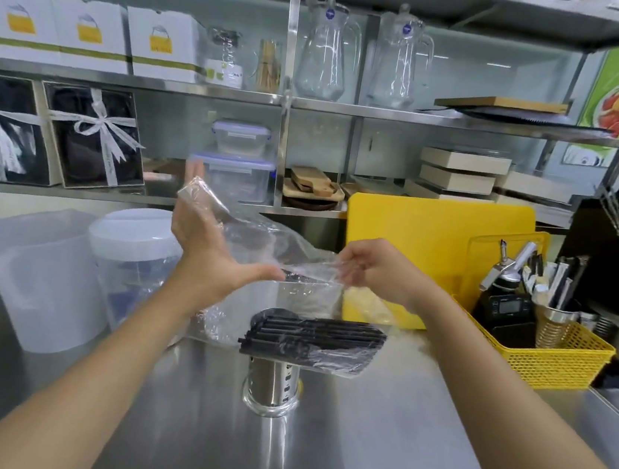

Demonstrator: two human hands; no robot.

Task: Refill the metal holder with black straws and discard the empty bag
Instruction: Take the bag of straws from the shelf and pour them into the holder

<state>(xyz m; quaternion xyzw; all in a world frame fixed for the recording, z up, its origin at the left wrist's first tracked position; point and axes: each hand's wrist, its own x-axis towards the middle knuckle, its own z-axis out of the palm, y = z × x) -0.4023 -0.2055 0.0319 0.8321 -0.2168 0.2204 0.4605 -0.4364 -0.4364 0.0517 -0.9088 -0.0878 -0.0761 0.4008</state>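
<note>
A perforated metal holder [273,385] stands upright on the steel counter, centre of view. Across its rim lies a bundle of black straws [311,337], flat and still inside the lower part of a clear plastic bag [260,240]. The bag's upper part is stretched in the air above the holder. My left hand [208,249] is spread against the bag's left side, palm toward it, thumb under the film. My right hand [377,272] pinches the bag's right edge with closed fingers. The holder's opening is hidden by the straws.
Two translucent lidded containers [134,251] stand left of the holder. A yellow cutting board [435,242] leans behind on the right, with a yellow basket [554,358] of utensils beside it. Shelves with jugs and boxes fill the back wall. Bare steel counter [273,456] lies in front.
</note>
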